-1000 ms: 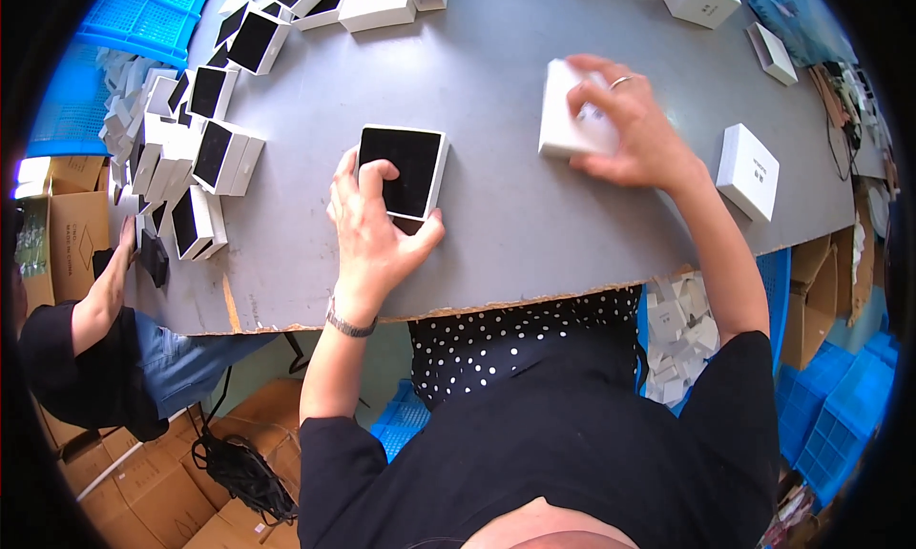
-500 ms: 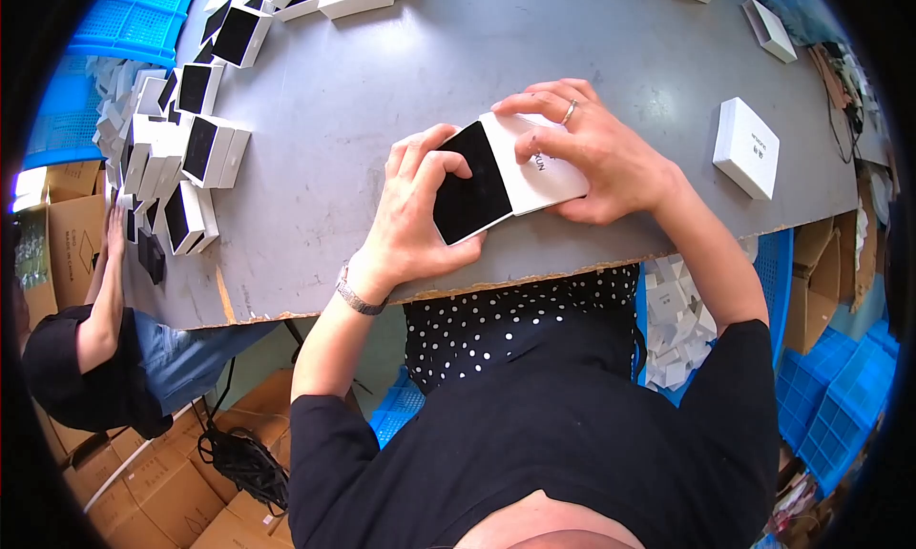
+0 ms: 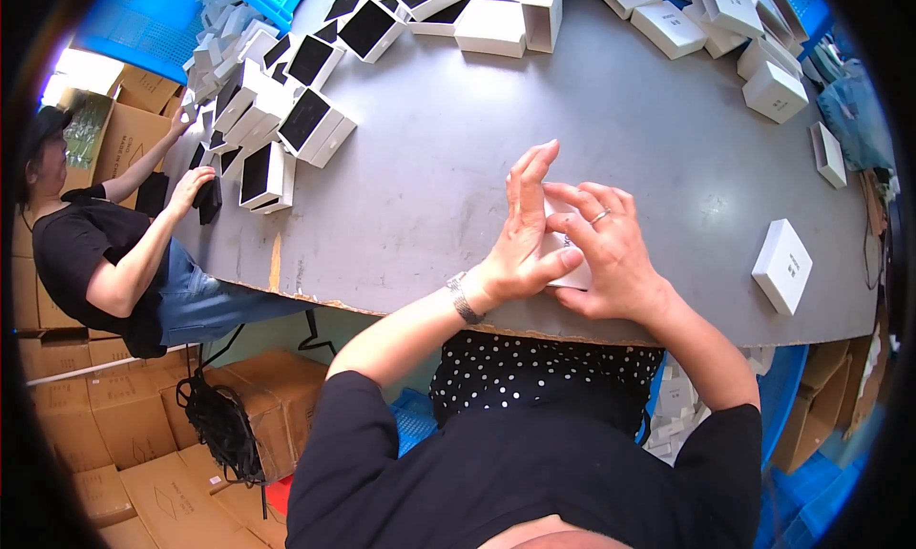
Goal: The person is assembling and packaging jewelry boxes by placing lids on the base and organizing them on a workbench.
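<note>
A small white box (image 3: 576, 276) is between my hands near the table's front edge, mostly hidden by them. My right hand (image 3: 611, 253) is closed around it from the right, fingers bent over its top and thumb low at its near side. Against the box's left side rests my left hand (image 3: 523, 232), its fingers straight and pointing away from me, its thumb reaching over the top. Whether the box has its lid fully on cannot be seen. Another white box (image 3: 784, 268) lies apart to the right.
White open boxes with black insides (image 3: 310, 127) are piled on the left. More white boxes (image 3: 668, 29) lie at the far right, near an open white box part (image 3: 828, 155). A co-worker (image 3: 114, 225) reaches to the table's left end. Brown cartons (image 3: 134, 420) stand below.
The black inside and the white lid seen side by side are now covered by my hands. My left fingers have straightened. The view has shifted, and the co-worker shows more.
</note>
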`<state>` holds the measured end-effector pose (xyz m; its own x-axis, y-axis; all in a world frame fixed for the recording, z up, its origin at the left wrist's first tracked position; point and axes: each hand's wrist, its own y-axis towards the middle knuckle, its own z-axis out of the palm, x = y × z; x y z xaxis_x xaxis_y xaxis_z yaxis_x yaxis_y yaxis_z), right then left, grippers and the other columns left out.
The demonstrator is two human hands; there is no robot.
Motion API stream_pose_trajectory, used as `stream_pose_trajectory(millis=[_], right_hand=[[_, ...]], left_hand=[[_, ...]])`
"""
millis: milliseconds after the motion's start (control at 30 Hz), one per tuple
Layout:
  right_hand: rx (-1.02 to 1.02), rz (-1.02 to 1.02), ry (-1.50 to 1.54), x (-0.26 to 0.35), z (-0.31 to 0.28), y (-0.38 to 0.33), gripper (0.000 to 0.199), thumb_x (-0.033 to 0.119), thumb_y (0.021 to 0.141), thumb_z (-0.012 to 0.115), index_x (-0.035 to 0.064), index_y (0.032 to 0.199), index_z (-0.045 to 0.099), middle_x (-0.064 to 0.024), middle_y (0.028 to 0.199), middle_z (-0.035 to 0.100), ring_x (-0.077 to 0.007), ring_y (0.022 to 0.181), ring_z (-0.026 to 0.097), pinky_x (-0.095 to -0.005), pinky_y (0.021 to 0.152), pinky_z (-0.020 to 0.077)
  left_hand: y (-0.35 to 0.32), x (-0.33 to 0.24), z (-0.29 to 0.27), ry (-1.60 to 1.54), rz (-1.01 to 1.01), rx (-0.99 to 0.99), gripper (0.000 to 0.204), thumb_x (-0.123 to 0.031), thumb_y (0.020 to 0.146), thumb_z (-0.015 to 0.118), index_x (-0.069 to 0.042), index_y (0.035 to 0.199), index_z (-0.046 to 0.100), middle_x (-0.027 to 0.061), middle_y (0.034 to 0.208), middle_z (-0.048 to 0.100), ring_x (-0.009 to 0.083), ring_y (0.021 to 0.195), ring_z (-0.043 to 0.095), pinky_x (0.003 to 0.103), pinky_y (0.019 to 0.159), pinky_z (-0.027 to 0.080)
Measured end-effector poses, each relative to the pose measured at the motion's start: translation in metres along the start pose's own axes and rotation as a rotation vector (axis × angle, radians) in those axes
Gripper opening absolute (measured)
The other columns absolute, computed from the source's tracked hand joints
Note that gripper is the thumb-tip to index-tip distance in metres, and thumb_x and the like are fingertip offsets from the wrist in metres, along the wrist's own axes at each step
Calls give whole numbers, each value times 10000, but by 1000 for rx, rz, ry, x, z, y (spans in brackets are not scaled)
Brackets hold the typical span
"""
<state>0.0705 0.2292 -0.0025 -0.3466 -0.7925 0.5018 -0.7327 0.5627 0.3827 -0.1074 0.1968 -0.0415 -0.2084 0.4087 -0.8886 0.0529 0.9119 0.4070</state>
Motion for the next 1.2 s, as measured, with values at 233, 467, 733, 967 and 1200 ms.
stream_pose_trajectory(millis=[233, 467, 733, 967, 1200], right_hand=[[345, 308, -446, -27, -108, -9, 563, 284, 678, 805, 100, 1185, 645, -130, 1327, 566, -348, 1241, 502, -526, 1078, 346], [-188, -83, -807, -132, -40, 165, 584, 28, 836, 681, 176, 1382, 535, -105, 1479, 509, -285, 1442, 384, -445, 1219, 284], [115, -112, -696, -140, -65, 204, 523, 156, 858, 782, 166, 1328, 554, -100, 1273, 639, -288, 1204, 611, -442, 1145, 388], [611, 311, -90, -45, -91, 73, 590, 370, 954, 675, 69, 1431, 504, -173, 1268, 633, -331, 1193, 593, -408, 1006, 482], [188, 324, -442, -9, -37, -18, 1018, 651, 759, 732, 17, 1495, 427, -248, 1405, 527, -403, 1312, 485, -507, 1061, 401]], left_hand=[[17, 18, -219, 1461, 46, -335, 745, -351, 693, 855, -71, 1321, 568, 212, 1400, 462, 390, 1377, 328, 552, 1145, 292], [28, 30, -260, 1470, -229, -162, 635, -233, 761, 838, -42, 1290, 544, 185, 1282, 568, 359, 1224, 522, 466, 1081, 412], [-27, -12, -199, 1099, 78, -98, 357, -97, 737, 850, -64, 1010, 621, 113, 991, 621, 319, 1007, 576, 409, 911, 483], [-33, -53, -133, 806, 262, -5, 311, -35, 662, 862, -76, 849, 617, 62, 825, 604, 291, 926, 591, 410, 865, 496], [-29, -45, -64, 717, 227, 351, 263, -28, 670, 813, -100, 860, 646, 94, 1080, 565, 326, 1152, 526, 440, 990, 447]])
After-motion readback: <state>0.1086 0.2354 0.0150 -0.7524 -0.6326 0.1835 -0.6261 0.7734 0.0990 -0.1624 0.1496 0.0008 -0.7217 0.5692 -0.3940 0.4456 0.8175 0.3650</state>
